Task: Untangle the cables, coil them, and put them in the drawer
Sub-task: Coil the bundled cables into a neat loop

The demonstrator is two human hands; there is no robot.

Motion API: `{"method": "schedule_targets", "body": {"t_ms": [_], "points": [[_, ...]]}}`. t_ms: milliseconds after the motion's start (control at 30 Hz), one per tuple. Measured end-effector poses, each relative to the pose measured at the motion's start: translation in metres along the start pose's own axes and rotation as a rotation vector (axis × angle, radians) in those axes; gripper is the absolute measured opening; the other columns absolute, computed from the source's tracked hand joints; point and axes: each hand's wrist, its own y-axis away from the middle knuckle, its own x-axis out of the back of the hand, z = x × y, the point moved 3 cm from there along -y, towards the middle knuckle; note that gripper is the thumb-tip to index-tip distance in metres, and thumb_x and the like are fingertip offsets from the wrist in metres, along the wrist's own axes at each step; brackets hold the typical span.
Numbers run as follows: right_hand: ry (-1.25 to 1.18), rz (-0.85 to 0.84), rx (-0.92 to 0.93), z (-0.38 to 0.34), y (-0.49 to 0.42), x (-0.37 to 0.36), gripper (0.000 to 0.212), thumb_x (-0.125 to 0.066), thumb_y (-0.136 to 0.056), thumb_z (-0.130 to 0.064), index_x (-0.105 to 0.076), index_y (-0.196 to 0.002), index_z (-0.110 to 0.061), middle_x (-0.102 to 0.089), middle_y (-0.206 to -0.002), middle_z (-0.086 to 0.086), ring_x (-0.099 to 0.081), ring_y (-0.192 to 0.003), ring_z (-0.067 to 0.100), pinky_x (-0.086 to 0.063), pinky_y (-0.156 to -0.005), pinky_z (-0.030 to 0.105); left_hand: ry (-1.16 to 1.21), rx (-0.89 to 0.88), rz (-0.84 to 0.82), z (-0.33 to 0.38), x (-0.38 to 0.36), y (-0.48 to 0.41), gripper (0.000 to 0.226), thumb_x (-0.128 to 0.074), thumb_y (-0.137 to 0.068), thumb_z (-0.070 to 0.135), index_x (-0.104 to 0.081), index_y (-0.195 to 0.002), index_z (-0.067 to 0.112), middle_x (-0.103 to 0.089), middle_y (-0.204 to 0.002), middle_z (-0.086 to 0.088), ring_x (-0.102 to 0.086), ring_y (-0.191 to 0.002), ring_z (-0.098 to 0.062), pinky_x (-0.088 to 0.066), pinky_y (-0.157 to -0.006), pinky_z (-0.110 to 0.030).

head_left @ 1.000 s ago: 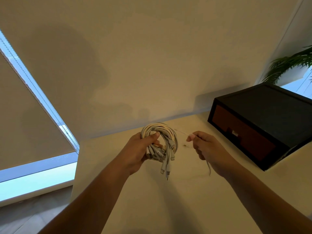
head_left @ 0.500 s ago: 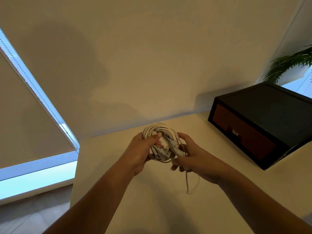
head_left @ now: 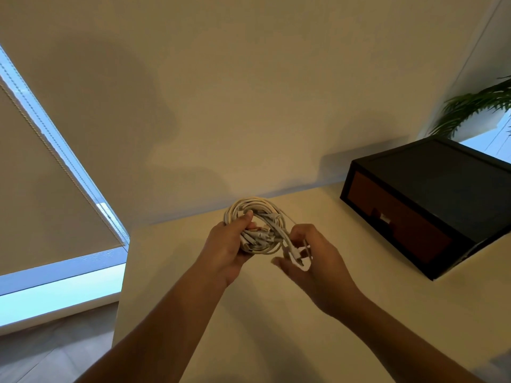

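Observation:
A bundle of white cables (head_left: 258, 222) wound into a coil hangs above the cream table (head_left: 276, 327). My left hand (head_left: 226, 247) grips the coil's left side, thumb on top. My right hand (head_left: 315, 264) is beside the coil's lower right and pinches a loose white cable end (head_left: 296, 254) that loops through its fingers. The black drawer box (head_left: 431, 200) with a dark red drawer front (head_left: 398, 219) stands at the right, its drawer shut.
The table's left edge drops to the floor at the lower left. A wall rises just behind the table. A window with a roller blind (head_left: 41, 172) fills the left. A green plant (head_left: 475, 103) shows behind the box.
My right hand went from holding a cable end apart at the right to the coil, and has now drawn slightly back right with the loose end looped in its fingers. The left hand stays.

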Motion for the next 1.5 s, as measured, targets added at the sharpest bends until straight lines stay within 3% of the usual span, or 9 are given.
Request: {"method": "schedule_targets", "body": {"t_ms": [133,267,467,633,800,967,1133,1300,1500], "points": [[-0.373,-0.095,-0.138,0.000,-0.001,0.000,0.005,-0.053,-0.096,-0.027,-0.053,-0.093,-0.022,-0.064,-0.082,-0.008,-0.054,-0.073,0.003,-0.044,-0.066,0.024,-0.020,-0.047,0.020,0.003,0.003,-0.003,0.014,-0.064,-0.091,0.019,-0.058,-0.083,0.009,-0.062,-0.062,0.000,-0.063,-0.060,-0.015,-0.053,-0.062,-0.031],[-0.483,-0.056,-0.238,0.007,-0.009,0.002,0.010,-0.062,-0.090,-0.009,-0.057,-0.084,-0.014,-0.065,-0.076,0.014,-0.058,-0.074,0.035,-0.048,-0.070,0.048,-0.055,-0.055,0.010,0.001,0.002,-0.001,0.014,-0.064,-0.091,0.020,-0.057,-0.088,0.008,-0.062,-0.071,-0.004,-0.064,-0.066,-0.018,-0.053,-0.063,-0.031],[-0.624,-0.020,-0.403,0.014,-0.011,0.003,0.006,-0.064,-0.084,0.005,-0.060,-0.080,0.007,-0.068,-0.079,0.021,-0.068,-0.072,0.025,-0.057,-0.067,0.028,0.007,-0.064,0.046,-0.001,-0.001,0.001,0.015,-0.064,-0.090,0.019,-0.056,-0.084,0.009,-0.062,-0.067,-0.003,-0.063,-0.063,-0.017,-0.052,-0.060,-0.030],[-0.672,-0.018,-0.458,0.011,-0.016,0.003,0.010,-0.064,-0.083,0.005,-0.057,-0.084,0.012,-0.059,-0.089,0.036,-0.066,-0.065,0.022,-0.058,-0.064,0.029,0.051,-0.017,0.029,0.001,-0.005,0.002,0.022,-0.061,-0.092,0.019,-0.056,-0.075,0.006,-0.063,-0.052,-0.002,-0.064,-0.050,-0.013,-0.052,-0.062,-0.031],[-0.732,-0.064,-0.442,-0.006,-0.012,-0.008,0.005,-0.061,-0.087,0.003,-0.061,-0.086,0.008,-0.066,-0.086,0.029,-0.069,-0.072,0.028,-0.057,-0.063,0.028,0.070,-0.070,0.065,-0.001,-0.007,0.000,0.022,-0.060,-0.093,0.019,-0.057,-0.076,0.006,-0.061,-0.066,-0.007,-0.063,-0.056,-0.017,-0.052,-0.054,-0.028],[-0.521,-0.234,-0.354,-0.014,-0.012,-0.003,0.016,-0.054,-0.092,-0.004,-0.070,-0.093,-0.008,-0.074,-0.087,0.003,-0.070,-0.082,0.012,-0.056,-0.079,0.032,0.070,-0.113,0.080,0.005,-0.005,0.004,0.021,-0.060,-0.093,0.018,-0.058,-0.075,0.007,-0.063,-0.060,-0.003,-0.063,-0.054,-0.015,-0.053,-0.057,-0.030],[-0.668,-0.155,-0.455,0.003,-0.015,0.015,0.010,-0.050,-0.091,0.002,-0.057,-0.084,-0.002,-0.061,-0.086,0.012,-0.069,-0.080,0.025,-0.054,-0.086,0.042,0.070,-0.118,0.067,0.010,0.000,0.004,0.015,-0.060,-0.093,0.016,-0.057,-0.080,0.011,-0.060,-0.065,-0.002,-0.061,-0.059,-0.015,-0.054,-0.065,-0.033],[-0.651,-0.243,-0.587,0.022,-0.018,0.015,0.018,-0.057,-0.094,-0.017,-0.055,-0.107,-0.004,-0.053,-0.079,0.006,-0.047,-0.060,0.011,-0.049,-0.061,0.023,-0.047,-0.099,-0.028,0.010,-0.001,0.009,0.007,-0.061,-0.092,0.019,-0.061,-0.089,0.013,-0.061,-0.067,0.000,-0.060,-0.061,-0.013,-0.050,-0.060,-0.029],[-0.544,-0.318,-0.621,0.033,-0.037,0.034,0.035,-0.048,-0.096,-0.038,-0.066,-0.096,-0.007,-0.029,-0.058,-0.002,-0.023,-0.052,0.011,-0.026,-0.050,0.024,-0.371,-0.137,-0.240,0.002,-0.003,0.017,0.011,-0.060,-0.092,0.018,-0.061,-0.102,0.013,-0.062,-0.072,-0.002,-0.063,-0.063,-0.010,-0.051,-0.057,-0.028]]}}
